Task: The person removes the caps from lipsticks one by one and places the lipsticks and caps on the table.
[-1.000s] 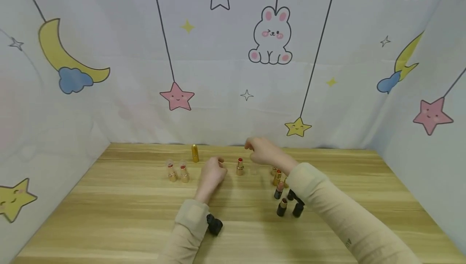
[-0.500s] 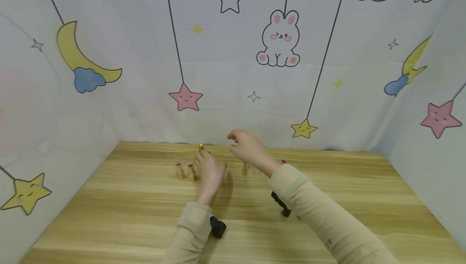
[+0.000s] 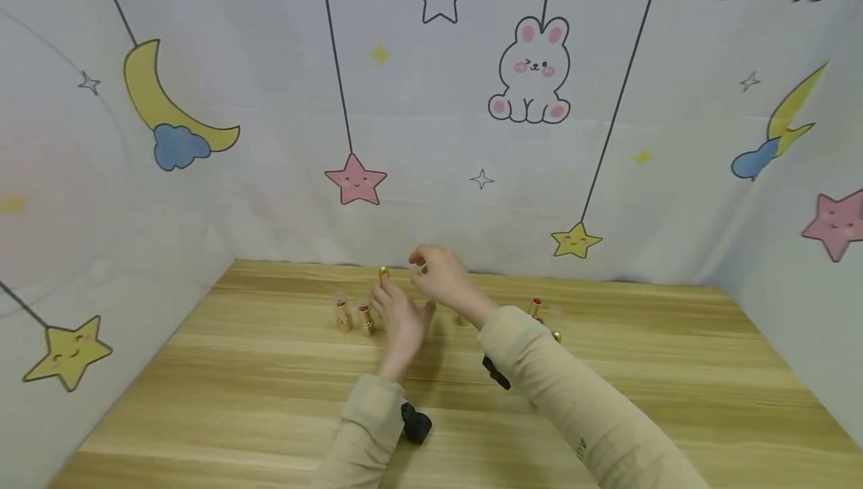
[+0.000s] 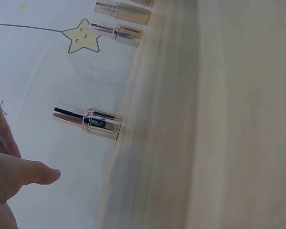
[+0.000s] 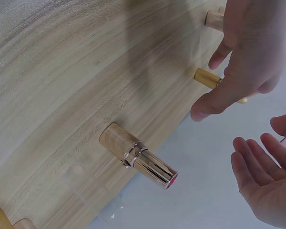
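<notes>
My left hand (image 3: 404, 317) reaches over the table with fingers extended and thumb apart. Its fingertips overlap a gold lipstick tube (image 3: 383, 273) at the back; the right wrist view shows that gold tube (image 5: 207, 78) behind the hand. Just right of it my right hand (image 3: 445, 279) hovers with loosely bent fingers, the palm (image 5: 281, 200) bare in its wrist view. Below the right hand stands an uncapped red lipstick (image 5: 138, 155) in a shiny rose-gold case, mostly hidden in the head view. Beside it is a clear cap (image 5: 88, 188).
Two clear-capped red lipsticks, one nearer the side wall (image 3: 343, 317) and one nearer the left hand (image 3: 366, 320), stand at left. A red lipstick (image 3: 536, 308) and a gold piece (image 3: 556, 336) show beyond the right sleeve, which hides others. A white printed curtain (image 3: 431, 197) backs the table.
My right hand has moved left, close to the left hand. The left hand has moved toward the gold tube and spread its fingers. The head view has turned slightly left.
</notes>
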`<state>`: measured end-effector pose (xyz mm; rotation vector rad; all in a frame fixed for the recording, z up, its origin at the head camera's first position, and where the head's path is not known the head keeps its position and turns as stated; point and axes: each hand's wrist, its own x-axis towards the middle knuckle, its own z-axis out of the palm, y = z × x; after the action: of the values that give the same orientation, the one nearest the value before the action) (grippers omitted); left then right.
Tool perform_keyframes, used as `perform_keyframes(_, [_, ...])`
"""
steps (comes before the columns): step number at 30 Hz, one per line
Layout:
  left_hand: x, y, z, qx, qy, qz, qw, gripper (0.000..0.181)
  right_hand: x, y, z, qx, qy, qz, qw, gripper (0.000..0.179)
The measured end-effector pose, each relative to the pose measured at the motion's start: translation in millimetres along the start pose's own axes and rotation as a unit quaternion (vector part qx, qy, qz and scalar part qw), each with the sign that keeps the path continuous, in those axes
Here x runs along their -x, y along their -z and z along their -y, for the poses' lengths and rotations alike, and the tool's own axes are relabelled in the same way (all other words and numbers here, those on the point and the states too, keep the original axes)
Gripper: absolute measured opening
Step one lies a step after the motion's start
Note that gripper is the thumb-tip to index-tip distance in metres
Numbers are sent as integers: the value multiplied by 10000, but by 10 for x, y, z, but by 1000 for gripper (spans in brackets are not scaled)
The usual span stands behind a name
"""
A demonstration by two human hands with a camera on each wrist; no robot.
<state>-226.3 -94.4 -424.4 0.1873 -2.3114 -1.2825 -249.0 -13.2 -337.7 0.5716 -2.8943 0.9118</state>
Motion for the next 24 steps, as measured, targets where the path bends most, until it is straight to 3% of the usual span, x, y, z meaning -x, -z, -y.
perform_keyframes(12, [74,41,-75,-51,280,147,9995,106,-34,-56,30,-14,-56,17,10000,30])
perform_keyframes(16, [141,74,-110,9,58,265,9996,100,-27,-71,74,-126,-15,46,9999,28])
perform_keyframes(21, [216,135,-115,-135,-444,122,9988,76,-15,-113,140,-177,155,82,9997,25])
perform_keyframes(24, [246,198,-96,-195,-384,203,9989,67,-13,-158,160,-130,312,151,9993,24])
